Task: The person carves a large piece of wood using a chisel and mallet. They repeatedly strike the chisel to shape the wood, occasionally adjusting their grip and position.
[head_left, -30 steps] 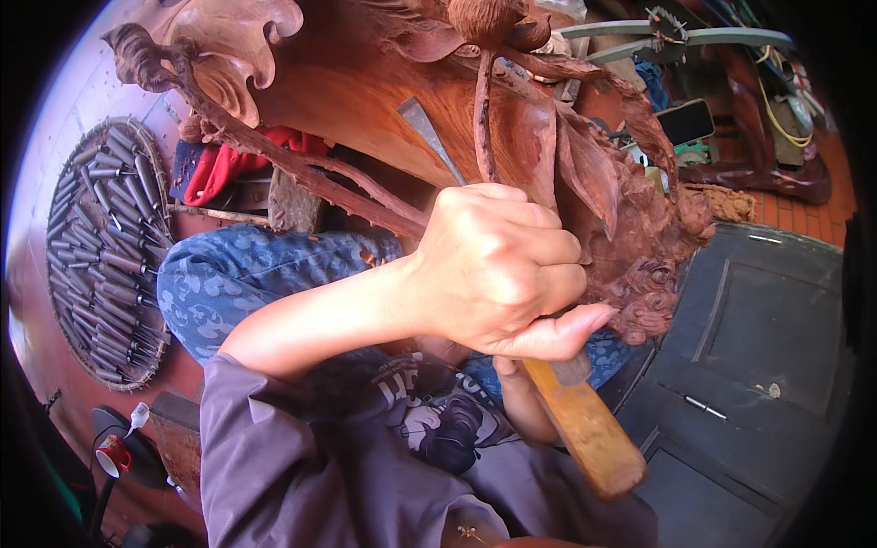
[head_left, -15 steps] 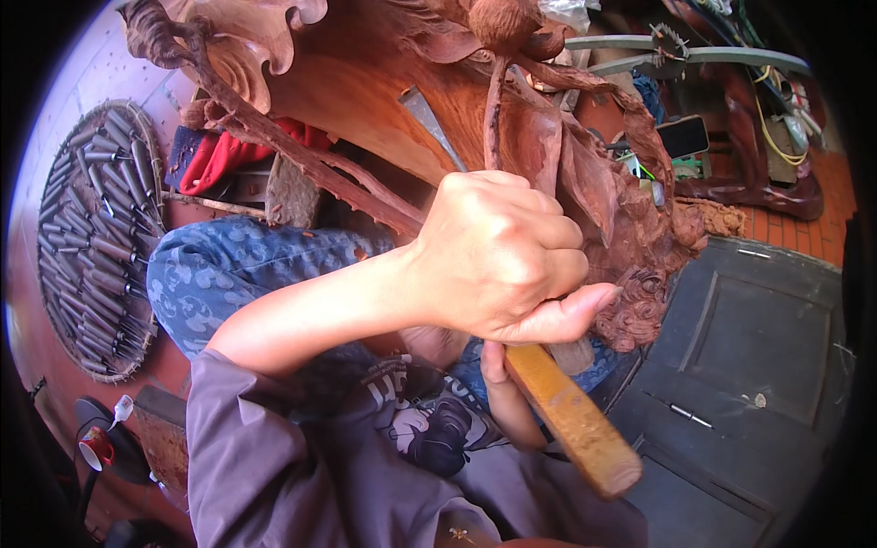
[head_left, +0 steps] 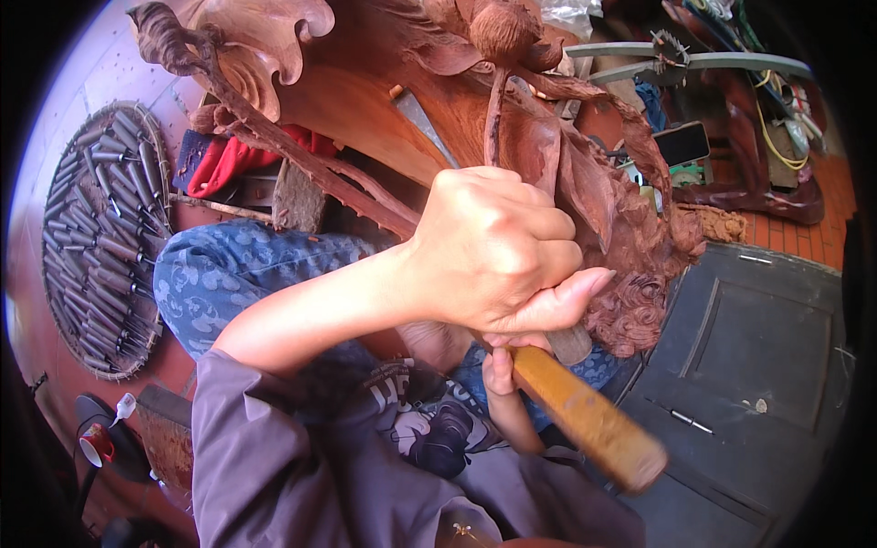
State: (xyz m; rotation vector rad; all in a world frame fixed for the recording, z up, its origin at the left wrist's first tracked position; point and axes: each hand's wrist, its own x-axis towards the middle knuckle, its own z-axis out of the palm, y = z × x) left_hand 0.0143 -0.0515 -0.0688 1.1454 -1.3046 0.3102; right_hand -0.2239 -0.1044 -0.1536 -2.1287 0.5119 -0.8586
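Observation:
My left hand [head_left: 498, 251] is closed in a fist, thumb stuck out, around a long chisel. The chisel's flat metal blade [head_left: 423, 121] reaches up and left from the fist onto the smooth face of a reddish-brown wood carving [head_left: 365, 91]. A small wood curl [head_left: 396, 92] sits at the blade's tip. Below the fist, the thick yellowish wooden handle [head_left: 589, 416] slants down to the right. My right hand [head_left: 507, 365], partly hidden beneath the left, has its fingers wrapped round the upper part of this handle. Carved stems, leaves and a round bud [head_left: 504, 35] surround the worked face.
A round basket [head_left: 164, 173] of many dark-handled carving tools lies on the left floor tiles. Red cloth [head_left: 233, 160] and a wood block [head_left: 298, 196] sit by my knee. At right are a dark panelled board [head_left: 758, 347] and a phone [head_left: 682, 143]; a red cup [head_left: 96, 445] is lower left.
The handle's butt end has swung right and slightly up, and my right hand has shifted a little. A small wood curl now shows at the blade's tip.

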